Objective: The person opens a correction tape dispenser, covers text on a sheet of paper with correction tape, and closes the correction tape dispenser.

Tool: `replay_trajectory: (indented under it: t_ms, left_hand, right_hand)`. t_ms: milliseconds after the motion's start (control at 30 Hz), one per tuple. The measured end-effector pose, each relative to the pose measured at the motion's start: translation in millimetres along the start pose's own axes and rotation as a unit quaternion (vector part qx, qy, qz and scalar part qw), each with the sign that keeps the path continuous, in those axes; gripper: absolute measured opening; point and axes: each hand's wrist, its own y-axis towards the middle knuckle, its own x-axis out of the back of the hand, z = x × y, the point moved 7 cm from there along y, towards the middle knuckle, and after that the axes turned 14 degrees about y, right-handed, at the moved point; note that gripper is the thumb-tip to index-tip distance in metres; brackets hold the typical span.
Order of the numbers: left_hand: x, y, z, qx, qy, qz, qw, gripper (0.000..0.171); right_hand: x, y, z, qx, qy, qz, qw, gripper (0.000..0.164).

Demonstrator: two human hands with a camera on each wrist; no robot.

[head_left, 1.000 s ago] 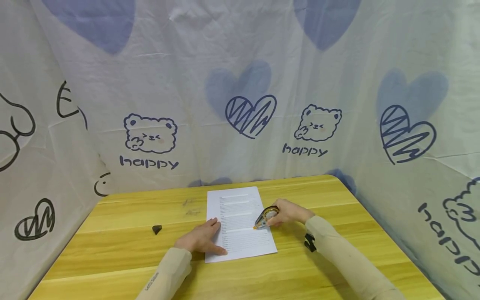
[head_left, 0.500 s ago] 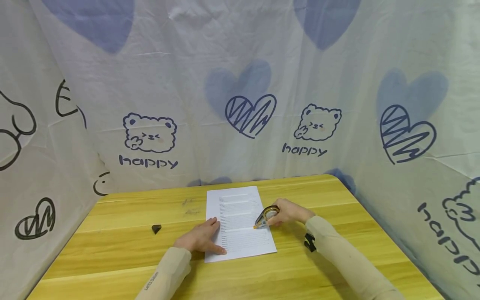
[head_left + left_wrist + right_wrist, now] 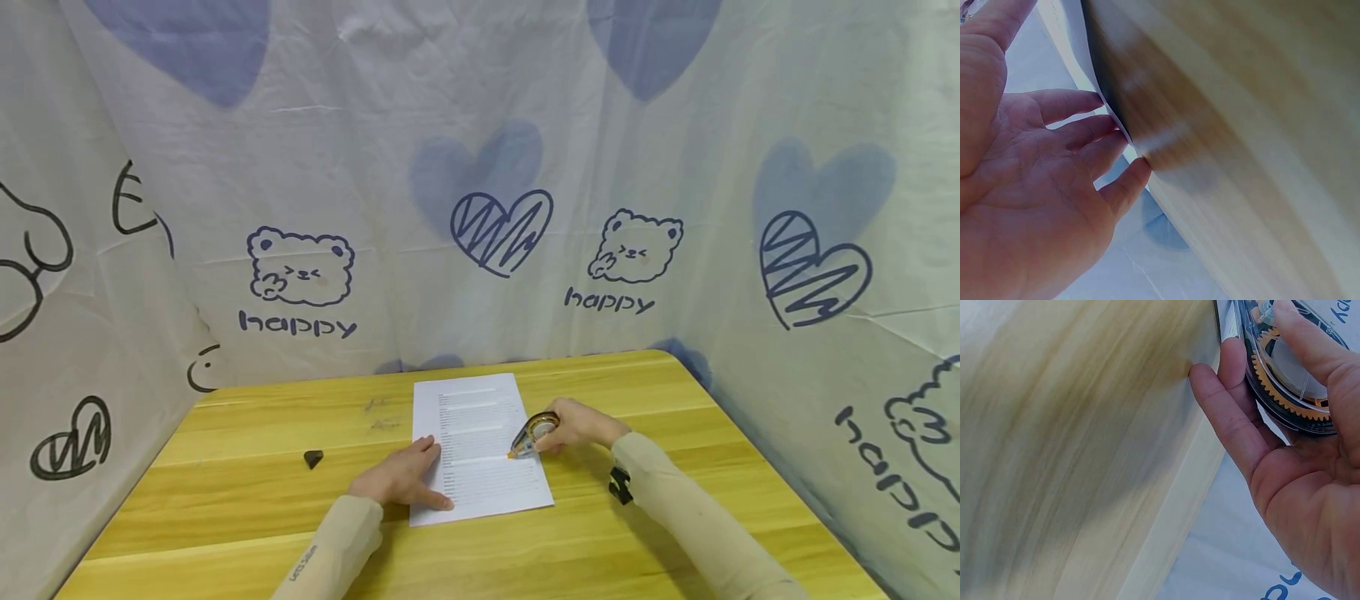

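Observation:
A white printed sheet of paper (image 3: pixel 487 487) lies on the wooden table, with white bands across some of its lines of text. My left hand (image 3: pixel 401 477) rests on the sheet's left edge, fingers spread; in the left wrist view its fingertips (image 3: pixel 1138 164) touch the edge of the paper. In my right hand (image 3: pixel 579 423) I grip a correction tape dispenser (image 3: pixel 537 427), clear and dark with an orange tip. That tip is at the right part of a line, halfway down the page. The right wrist view shows the dispenser's orange gear (image 3: pixel 1285 403) under my thumb.
A small black cap-like piece (image 3: pixel 312 458) lies to the left on the table (image 3: pixel 247 492). A black clip-like object (image 3: pixel 620 485) is at my right sleeve. White curtains (image 3: pixel 405 275) printed with hearts and bears stand behind and at both sides.

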Motion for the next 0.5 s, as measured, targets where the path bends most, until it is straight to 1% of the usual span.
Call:
replay_trajectory:
  t_ms: [267, 500]
  left_hand:
    - [0.7, -1.3, -0.9, 0.002, -0.006, 0.0, 1.0, 0.102]
    - [1.1, -2.9, -2.2, -0.001, -0.006, -0.002, 1.0, 0.102]
  right_hand:
    - [0.5, 0.8, -0.3, -0.004, 0.005, -0.005, 1.0, 0.017]
    - [0.9, 1.0, -0.8, -0.002, 0.004, 0.0, 1.0, 0.018]
